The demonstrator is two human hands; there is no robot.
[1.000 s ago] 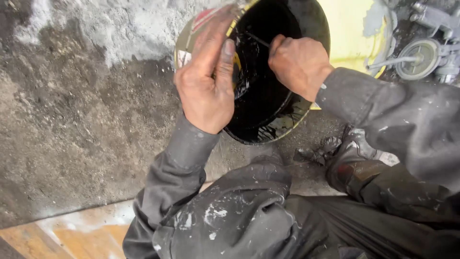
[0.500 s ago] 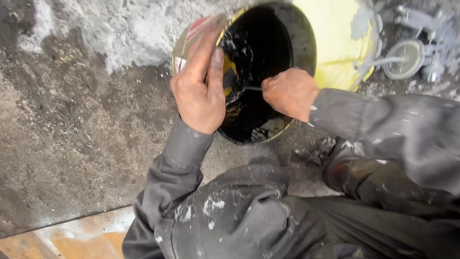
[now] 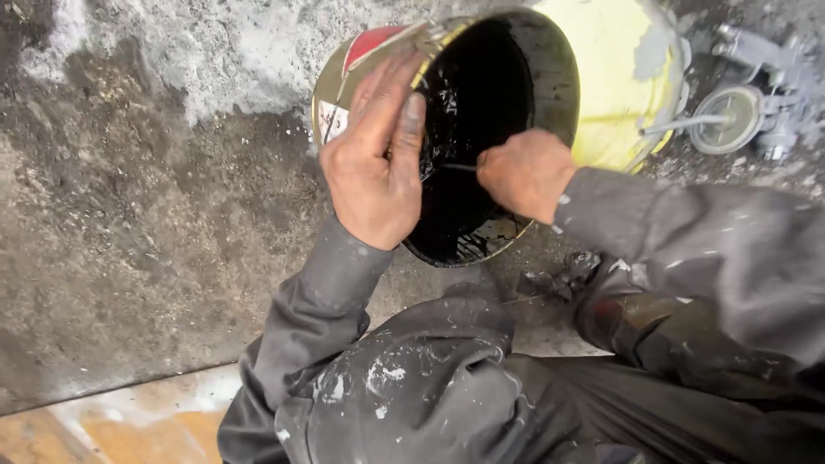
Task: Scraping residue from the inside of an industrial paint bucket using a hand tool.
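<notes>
Can: the round yellow metal can (image 3: pixel 619 77) with a red and white label lies tipped toward you on the rough grey concrete floor (image 3: pixel 155 223), its open mouth facing your lap and its inside coated in glossy black liquid (image 3: pixel 473 120).
Left hand: your left hand (image 3: pixel 378 163) lies flat and open over the near rim, fingers spread along the edge by the label, pressing the can in place; it closes around nothing.
Right hand: your right hand (image 3: pixel 526 174) is curled into a fist at the mouth of the can, gripping a thin dark rod-like tool (image 3: pixel 460 167) whose tip points into the black liquid. What kind of tool it is cannot be told.
Step in hand: it looks as though you are working the black liquid inside the can with the tool while you brace the can.
Next move, as a judgement: keep your left palm firm on the rim so that the tilted can does not roll, and keep the tool strokes short and inside the mouth so that nothing spills onto your grey paint-flecked trousers (image 3: pixel 412 395).
Nearby: a grey metal fitting with a round part (image 3: pixel 748 112) lies on the floor beyond the can, apart from both hands.
</notes>
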